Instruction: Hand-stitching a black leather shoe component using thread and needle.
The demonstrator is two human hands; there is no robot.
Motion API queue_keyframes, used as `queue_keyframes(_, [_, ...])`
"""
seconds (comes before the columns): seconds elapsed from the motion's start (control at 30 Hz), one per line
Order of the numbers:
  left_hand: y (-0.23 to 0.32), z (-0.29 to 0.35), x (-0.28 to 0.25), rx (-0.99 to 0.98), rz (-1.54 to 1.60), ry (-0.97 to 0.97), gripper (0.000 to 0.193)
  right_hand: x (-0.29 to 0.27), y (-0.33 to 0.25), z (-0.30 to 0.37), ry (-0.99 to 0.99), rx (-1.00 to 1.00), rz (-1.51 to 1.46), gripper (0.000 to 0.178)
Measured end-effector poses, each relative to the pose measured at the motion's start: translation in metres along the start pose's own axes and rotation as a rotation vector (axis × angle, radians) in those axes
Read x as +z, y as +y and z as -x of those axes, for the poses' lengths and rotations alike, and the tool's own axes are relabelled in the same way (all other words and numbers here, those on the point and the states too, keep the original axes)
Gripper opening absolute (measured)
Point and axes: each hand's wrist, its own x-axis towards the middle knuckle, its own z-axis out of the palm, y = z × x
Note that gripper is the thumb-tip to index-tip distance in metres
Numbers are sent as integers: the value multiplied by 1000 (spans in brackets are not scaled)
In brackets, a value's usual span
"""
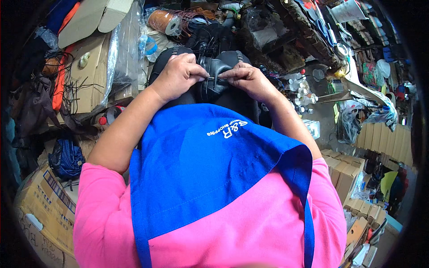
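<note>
A black leather piece rests across my lap, its surface glossy and folded. My left hand reaches it from the left with thumb and forefinger pinched. A thin, shiny needle-like piece sticks out of that pinch toward the leather. On the other side, my right hand pinches a raised edge of the leather between thumb and fingers. Both sets of fingertips are close together, a small gap apart. A blue apron covers my front below the leather.
An orange thread spool lies at the far side. Flat cardboard and a plastic sheet stand to the left. Small clear bottles cluster right of my right forearm. Cardboard boxes are stacked at the right, and a yellow carton stands lower left.
</note>
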Motion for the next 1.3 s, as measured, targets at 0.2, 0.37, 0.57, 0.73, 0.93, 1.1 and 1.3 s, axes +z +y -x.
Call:
queue_keyframes(0.2, [-7,2,-4,29,45,-49,24,0,0,0,5,-82,71,29])
queue_keyframes(0.37, [-4,13,-9,-113,-27,-123,24,5,0,1,25,-82,-17,30])
queue_keyframes(0.57, [4,10,1,-211,3,-63,21,14,-7,-3,46,71,-169,29])
queue_keyframes(0.73, [10,7,3,-292,2,-71,17,21,-11,-7,103,140,-351,24])
queue_keyframes(0.93, [13,1,9,-338,-21,-65,15,24,-8,-23,145,251,-126,21])
queue_keyframes(1.1, [5,4,-8,-206,50,49,10,5,-11,-13,65,227,-438,15])
queue_keyframes(1.3, [23,5,-25,-163,-175,-170,14,-4,-32,-5,7,-6,246,8])
